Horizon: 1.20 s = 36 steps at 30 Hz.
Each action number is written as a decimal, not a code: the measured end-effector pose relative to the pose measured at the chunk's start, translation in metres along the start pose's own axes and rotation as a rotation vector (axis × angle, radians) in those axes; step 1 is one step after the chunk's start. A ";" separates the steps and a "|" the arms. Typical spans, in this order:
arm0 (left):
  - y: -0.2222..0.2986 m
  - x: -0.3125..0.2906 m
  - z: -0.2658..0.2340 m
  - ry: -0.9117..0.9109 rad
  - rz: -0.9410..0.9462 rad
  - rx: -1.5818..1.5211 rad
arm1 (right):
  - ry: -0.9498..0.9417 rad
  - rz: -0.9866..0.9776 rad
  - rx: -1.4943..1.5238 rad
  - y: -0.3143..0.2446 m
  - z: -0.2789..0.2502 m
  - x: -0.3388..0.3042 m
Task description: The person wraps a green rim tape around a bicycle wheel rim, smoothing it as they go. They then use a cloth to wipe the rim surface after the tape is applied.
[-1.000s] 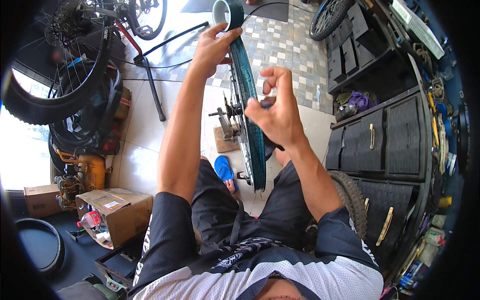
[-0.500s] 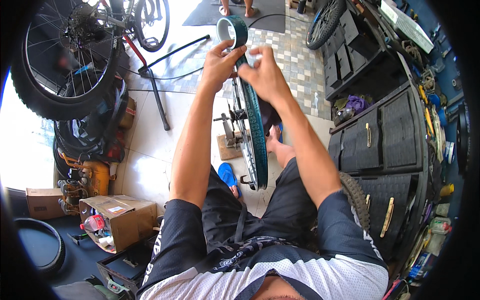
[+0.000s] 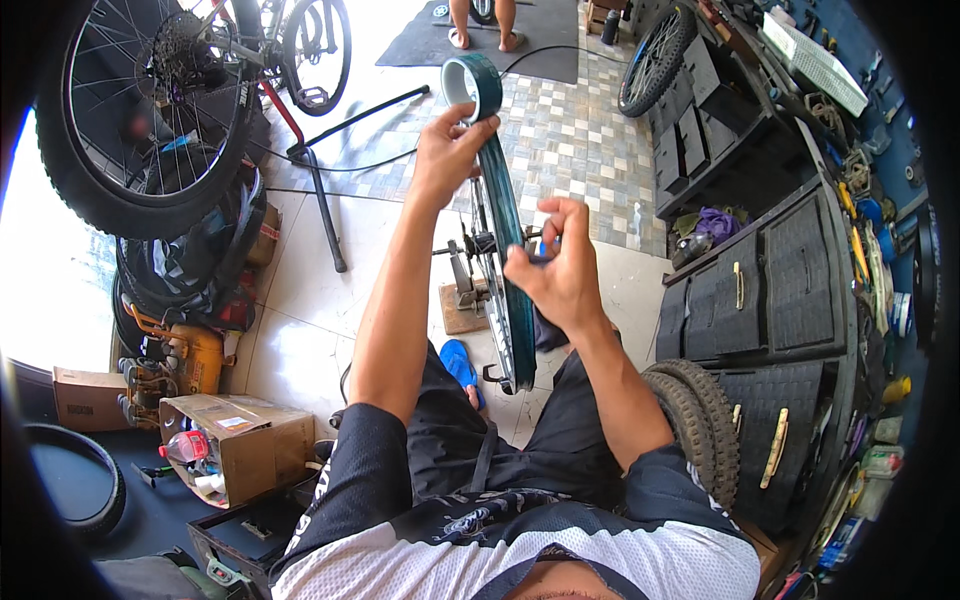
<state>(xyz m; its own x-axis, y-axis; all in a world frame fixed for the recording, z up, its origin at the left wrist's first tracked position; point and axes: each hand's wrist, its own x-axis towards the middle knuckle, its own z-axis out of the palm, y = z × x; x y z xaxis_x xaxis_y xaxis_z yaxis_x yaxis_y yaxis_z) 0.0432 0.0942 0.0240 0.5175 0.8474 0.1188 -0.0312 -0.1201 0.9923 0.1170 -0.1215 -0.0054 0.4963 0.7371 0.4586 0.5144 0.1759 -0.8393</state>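
Ahead of me my left hand is closed on a roll of green tape, thumb and fingers at its lower edge. From the roll, glossy green tape runs along the outside of a bicycle wheel toward me. The wheel stands upright in a metal stand on a wooden block. My right hand is just right of the rim, lower than the left. Its thumb and bent forefinger are apart, with nothing seen between them. Whether the thumb touches the tape I cannot tell.
A bicycle stands at the far left above a black bag. Lower left is a cardboard box. Dark drawers line the right, with knobbly tyres beside my right arm. Another person's legs show at the back.
My right hand has come away from beside the left hand and moved down along the rim toward me. The left hand still grips the tape roll, and the view has shifted slightly.
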 end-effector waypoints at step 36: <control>0.068 -0.069 -0.001 -0.184 0.212 -0.134 | -0.220 0.124 0.140 0.021 0.008 -0.071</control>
<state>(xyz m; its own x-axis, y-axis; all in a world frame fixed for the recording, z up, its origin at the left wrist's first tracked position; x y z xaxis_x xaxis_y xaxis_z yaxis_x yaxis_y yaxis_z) 0.0048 0.0276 0.0828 0.6330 0.7015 0.3274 -0.2608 -0.2049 0.9434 0.0868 -0.1653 -0.0577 0.3781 0.8798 0.2881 0.3495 0.1525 -0.9244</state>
